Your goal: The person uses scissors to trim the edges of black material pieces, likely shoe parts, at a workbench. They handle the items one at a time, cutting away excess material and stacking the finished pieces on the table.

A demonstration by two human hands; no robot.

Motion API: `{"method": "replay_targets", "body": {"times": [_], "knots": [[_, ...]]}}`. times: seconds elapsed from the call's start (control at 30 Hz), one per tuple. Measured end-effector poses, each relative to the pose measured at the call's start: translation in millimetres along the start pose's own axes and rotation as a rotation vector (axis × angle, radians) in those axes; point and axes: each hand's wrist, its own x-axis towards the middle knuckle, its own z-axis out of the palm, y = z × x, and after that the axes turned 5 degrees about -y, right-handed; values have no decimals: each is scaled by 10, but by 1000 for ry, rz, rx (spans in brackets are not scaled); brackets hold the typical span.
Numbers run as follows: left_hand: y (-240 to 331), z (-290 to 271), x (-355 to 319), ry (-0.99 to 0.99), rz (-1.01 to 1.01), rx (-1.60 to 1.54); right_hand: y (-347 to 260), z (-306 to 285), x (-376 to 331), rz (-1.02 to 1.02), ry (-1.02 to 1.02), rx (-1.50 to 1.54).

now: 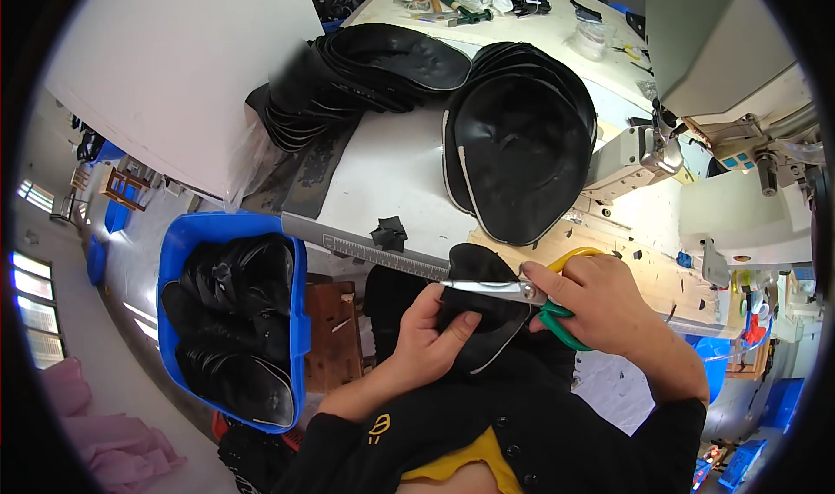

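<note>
My left hand [426,339] is closed on the lower left edge of a curved black moulded piece [478,263], its thumb lying across the surface. My right hand [604,301] grips a pair of scissors [500,290] with one yellow and one green handle loop. The steel blades lie across the piece and point left, close to the fingers of my left hand. Whether the blades are cutting into the material cannot be made out. The piece is over my lap, just off the table's front edge, and a pale line runs along its lower rim.
A nested stack of black moulded pieces [522,137] stands on the table, beside another leaning stack [365,72]. Black scraps [389,233] lie near a metal ruler [374,255] along the table edge. A blue bin [301,320] of black pieces stands left; a sewing machine [635,159] stands right.
</note>
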Motion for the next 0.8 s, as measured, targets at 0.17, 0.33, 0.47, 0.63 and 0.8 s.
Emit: {"method": "replay_targets", "body": {"times": [0.17, 0.33, 0.47, 0.63, 0.8], "knots": [[6, -61, 49, 28, -84, -279, 72, 191, -16, 92, 222, 148], [-77, -103, 58, 88, -100, -343, 84, 119, -3, -26, 146, 33], [-141, -105, 47, 127, -85, -289, 1, 172, 18, 3, 120, 8], [-102, -126, 70, 158, -113, -424, 85, 265, -68, 98, 157, 100], [-90, -168, 92, 231, -133, -459, 135, 207, -136, 78, 117, 110]]}}
